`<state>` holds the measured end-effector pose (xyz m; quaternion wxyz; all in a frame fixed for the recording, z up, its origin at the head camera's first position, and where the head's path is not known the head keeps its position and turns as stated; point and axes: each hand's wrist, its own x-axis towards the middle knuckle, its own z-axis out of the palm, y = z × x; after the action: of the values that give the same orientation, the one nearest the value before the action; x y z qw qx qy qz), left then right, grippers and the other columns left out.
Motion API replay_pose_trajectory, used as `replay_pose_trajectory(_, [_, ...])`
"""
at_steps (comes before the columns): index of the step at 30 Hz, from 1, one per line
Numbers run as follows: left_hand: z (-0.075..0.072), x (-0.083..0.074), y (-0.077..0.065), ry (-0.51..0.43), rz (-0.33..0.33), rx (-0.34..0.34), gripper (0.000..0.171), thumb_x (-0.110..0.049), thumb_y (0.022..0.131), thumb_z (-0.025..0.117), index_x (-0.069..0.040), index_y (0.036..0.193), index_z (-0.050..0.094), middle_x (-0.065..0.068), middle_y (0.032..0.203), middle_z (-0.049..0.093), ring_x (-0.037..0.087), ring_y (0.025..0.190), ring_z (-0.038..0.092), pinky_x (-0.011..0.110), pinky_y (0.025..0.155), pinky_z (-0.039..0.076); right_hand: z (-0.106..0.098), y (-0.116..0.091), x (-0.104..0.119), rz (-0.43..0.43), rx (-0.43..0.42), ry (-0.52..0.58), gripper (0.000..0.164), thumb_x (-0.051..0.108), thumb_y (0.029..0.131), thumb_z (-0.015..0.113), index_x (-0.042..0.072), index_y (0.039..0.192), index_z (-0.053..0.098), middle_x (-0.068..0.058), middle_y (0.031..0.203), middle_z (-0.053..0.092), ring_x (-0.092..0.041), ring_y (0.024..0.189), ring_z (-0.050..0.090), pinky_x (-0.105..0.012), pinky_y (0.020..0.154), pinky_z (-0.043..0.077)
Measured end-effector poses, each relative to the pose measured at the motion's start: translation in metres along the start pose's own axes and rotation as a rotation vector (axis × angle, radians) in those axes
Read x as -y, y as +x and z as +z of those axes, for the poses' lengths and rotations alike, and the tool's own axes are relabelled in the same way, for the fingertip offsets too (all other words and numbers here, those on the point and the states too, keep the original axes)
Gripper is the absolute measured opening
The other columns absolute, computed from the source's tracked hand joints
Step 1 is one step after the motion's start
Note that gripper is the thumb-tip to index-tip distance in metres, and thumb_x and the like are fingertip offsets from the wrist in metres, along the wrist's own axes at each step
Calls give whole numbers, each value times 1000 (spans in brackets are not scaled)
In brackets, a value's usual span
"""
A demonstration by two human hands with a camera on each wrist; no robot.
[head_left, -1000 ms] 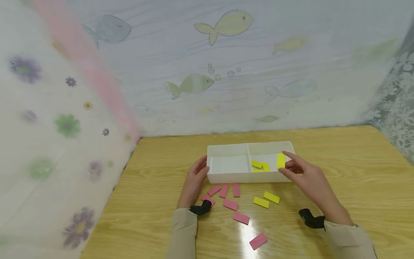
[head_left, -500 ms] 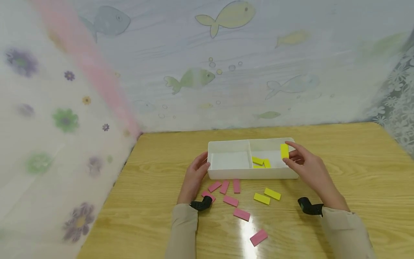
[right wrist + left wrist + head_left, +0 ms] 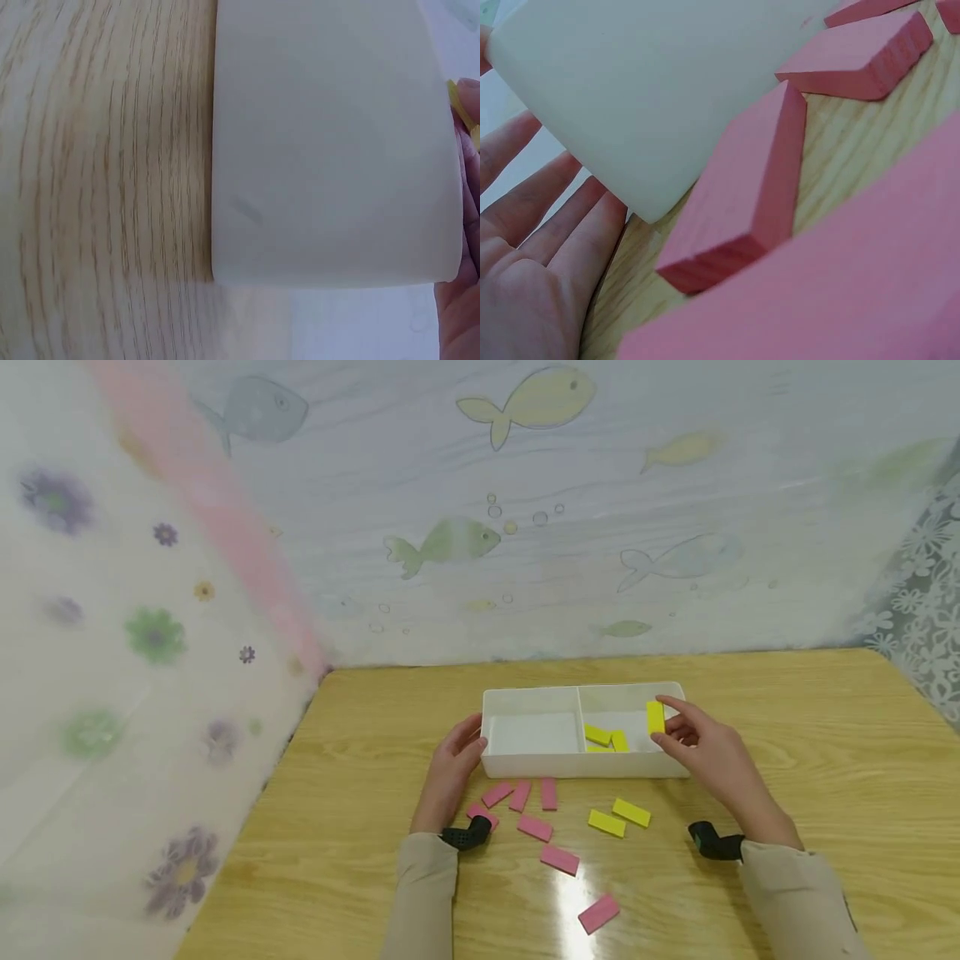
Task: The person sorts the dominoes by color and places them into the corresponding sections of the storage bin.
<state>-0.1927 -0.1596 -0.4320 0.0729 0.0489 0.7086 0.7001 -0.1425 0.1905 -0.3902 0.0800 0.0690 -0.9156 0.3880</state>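
Pinching a flat, rectangular yellow block [image 3: 655,718] by its ends between thumb and fingertips, the right hand's grip [image 3: 708,753] is parted only by that block's length. The block stands on end over the right compartment of a long, white, open-topped tray [image 3: 570,766]; whether it dips below the rim I cannot tell. Along the tray's left end, the left hand's grip [image 3: 453,762] lies opened out, its fingers nearly straight against the wall and its thumb at the near corner. Three loose yellow blocks [image 3: 597,735] lie beside the divider in the right compartment. In front of the tray, on the wood-grained bench [image 3: 337,818], two separate yellow blocks [image 3: 607,823] rest close together, while seven pink rectangular wooden blocks [image 3: 535,827] are scattered to their left and nearer the person. A black wrist device [image 3: 468,833] on the left arm partly hides one pink block.
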Motion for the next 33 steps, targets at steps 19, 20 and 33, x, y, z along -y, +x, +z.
replay_pose_trajectory(19, [2,-12,-13,-9,-18,49,47,-19,92,50,-11,136,36,8,138,36,21,126,33,36,99,31,7,-2,-2,12,20,25,53,30,87,58,13,134,40,0,93,56,-15,78,52,-31,66,45])
replay_pose_trajectory(20, [1,-10,-13,-7,-15,43,47,-20,92,51,-12,136,38,7,137,37,19,125,34,36,99,31,8,-2,-1,12,16,28,53,30,87,58,13,134,41,0,93,56,-15,77,52,-30,66,44])
replay_pose_trajectory(33, [-2,2,-1,-9,16,28,45,-22,90,53,-17,133,42,2,134,41,16,123,38,35,97,34,7,-1,4,-13,-30,-4,51,27,87,59,12,132,43,0,93,58,-14,74,52,-30,61,42])
